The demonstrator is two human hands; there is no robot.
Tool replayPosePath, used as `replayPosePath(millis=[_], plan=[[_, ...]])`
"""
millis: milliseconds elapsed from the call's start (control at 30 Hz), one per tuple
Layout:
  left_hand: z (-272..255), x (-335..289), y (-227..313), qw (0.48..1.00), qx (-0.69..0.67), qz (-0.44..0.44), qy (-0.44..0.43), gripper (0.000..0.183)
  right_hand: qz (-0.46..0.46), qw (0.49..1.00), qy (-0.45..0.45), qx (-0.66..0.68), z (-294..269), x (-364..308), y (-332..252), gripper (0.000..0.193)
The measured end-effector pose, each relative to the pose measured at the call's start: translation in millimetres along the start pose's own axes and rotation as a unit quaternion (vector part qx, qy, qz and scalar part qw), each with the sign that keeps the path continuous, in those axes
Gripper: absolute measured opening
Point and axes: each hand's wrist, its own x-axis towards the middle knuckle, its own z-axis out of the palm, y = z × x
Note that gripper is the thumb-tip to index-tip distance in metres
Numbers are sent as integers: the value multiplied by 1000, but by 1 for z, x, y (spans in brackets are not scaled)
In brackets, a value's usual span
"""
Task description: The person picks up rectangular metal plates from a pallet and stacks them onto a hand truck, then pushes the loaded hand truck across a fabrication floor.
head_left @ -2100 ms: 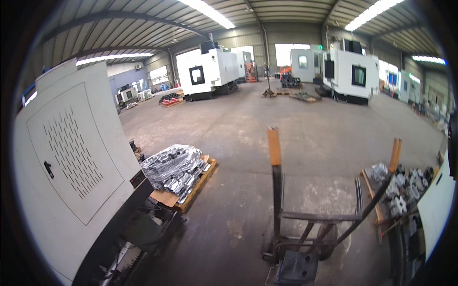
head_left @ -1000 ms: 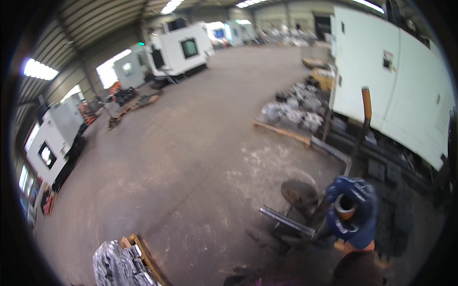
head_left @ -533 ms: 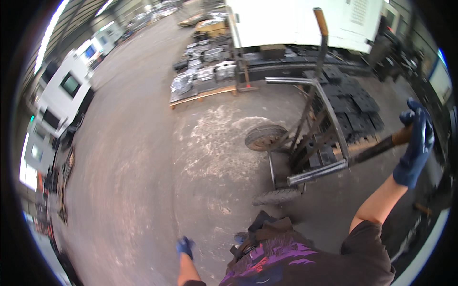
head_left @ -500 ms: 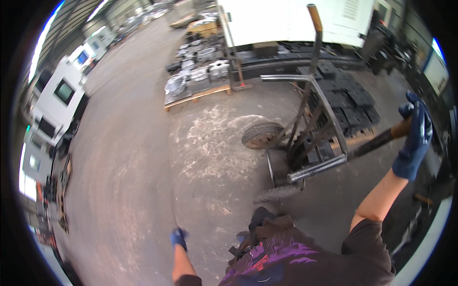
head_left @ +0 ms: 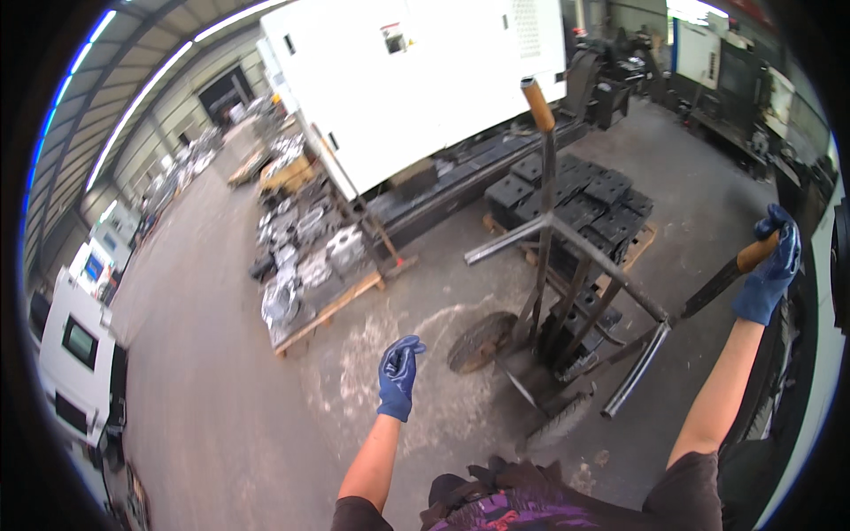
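A rusty steel hand truck (head_left: 567, 292) stands on the concrete floor in front of me, loaded with dark metal blocks. My right hand (head_left: 768, 270), in a blue glove, is shut on the truck's right handle with its orange grip. The left handle (head_left: 537, 91) rises free, with no hand on it. My left hand (head_left: 398, 376), also in a blue glove, hangs in the air to the left of the truck's wheel (head_left: 482, 342), fingers loosely curled, holding nothing.
A large white machine (head_left: 416, 80) stands behind the truck. A pallet of dark blocks (head_left: 584, 199) lies just beyond it. Left of that is a wooden pallet of grey metal castings (head_left: 305, 274). More white machines (head_left: 80, 341) line the far left.
The view has swung round and closer to the hand truck. My left hand has risen from low beside my body to the front, near the wheel. My right hand stays on the handle.
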Motion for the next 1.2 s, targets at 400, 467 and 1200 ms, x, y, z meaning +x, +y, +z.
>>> replayPosePath(millis=[400,467,1200], plan=[[211,342,130,869,-12,410,-276,37,45,990,128,-48,43,11,-38,26],[267,362,150,865,-35,421,-271,35,68,978,188,-53,41,2,-49,18],[279,380,160,647,-430,57,-627,34,5,980,153,-127,111,-82,-142,19]])
